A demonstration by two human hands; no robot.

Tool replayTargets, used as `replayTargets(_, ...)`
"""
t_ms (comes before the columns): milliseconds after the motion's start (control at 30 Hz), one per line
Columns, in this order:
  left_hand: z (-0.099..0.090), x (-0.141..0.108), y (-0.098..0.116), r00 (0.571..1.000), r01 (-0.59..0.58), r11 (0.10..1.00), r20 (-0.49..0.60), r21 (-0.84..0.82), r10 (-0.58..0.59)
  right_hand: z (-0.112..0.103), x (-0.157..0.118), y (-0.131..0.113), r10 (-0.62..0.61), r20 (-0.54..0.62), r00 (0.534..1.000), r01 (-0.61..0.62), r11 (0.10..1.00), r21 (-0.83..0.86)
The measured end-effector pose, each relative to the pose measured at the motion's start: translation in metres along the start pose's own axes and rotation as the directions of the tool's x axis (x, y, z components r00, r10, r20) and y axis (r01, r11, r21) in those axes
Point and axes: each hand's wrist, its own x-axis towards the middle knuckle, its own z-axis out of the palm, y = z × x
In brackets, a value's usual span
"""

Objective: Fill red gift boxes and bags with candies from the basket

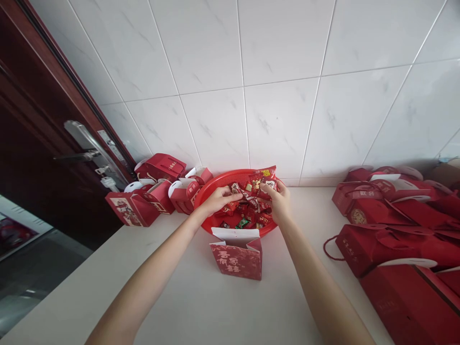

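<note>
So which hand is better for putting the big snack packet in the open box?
Probably the right hand: it seems to grip the snack packet; the left hand is over smaller sweets.

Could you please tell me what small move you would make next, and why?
I would probably bring the red packet in the right hand to the small box and lower it in: the packet is already held over the basket, and the box stands just in front, its top open.
</note>
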Motion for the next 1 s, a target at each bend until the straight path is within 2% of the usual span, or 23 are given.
replayTargets(100, -0.001, 0.000, -0.002, 0.998, 0.027, 0.993, -0.056, 0.113, -0.020, 0.000, 0.000, -0.001, 0.002, -0.003, 1.000, -0.002, 1.000, 0.002)
replayTargets(200, -0.002, 0.001, -0.004, 0.999, 0.021, 0.990, -0.043, 0.137, -0.015, 0.001, -0.001, -0.002, 0.005, -0.005, 1.000, -0.005, 1.000, -0.006)
replayTargets(433, 0.000, 0.000, -0.001, 0.997, 0.083, 0.993, -0.006, 0.080, -0.083, 0.001, -0.001, -0.002, 0.005, 0.004, 1.000, -0.005, 1.000, -0.020)
replayTargets(667, -0.001, 0.002, -0.004, 0.980, 0.179, 0.984, 0.094, -0.009, -0.177, 0.001, 0.000, -0.001, 0.002, 0.002, 1.000, -0.002, 1.000, -0.017)
replayTargets(800, -0.004, 0.002, -0.008, 0.986, 0.147, 0.989, 0.083, -0.010, -0.146, 0.001, -0.001, -0.002, 0.000, 0.009, 1.000, 0.000, 1.000, -0.010)
replayTargets(1000, -0.007, 0.007, -0.017, 0.999, 0.031, 0.992, -0.008, -0.122, -0.033, 0.001, -0.001, -0.002, 0.011, 0.015, 1.000, -0.011, 1.000, -0.007)
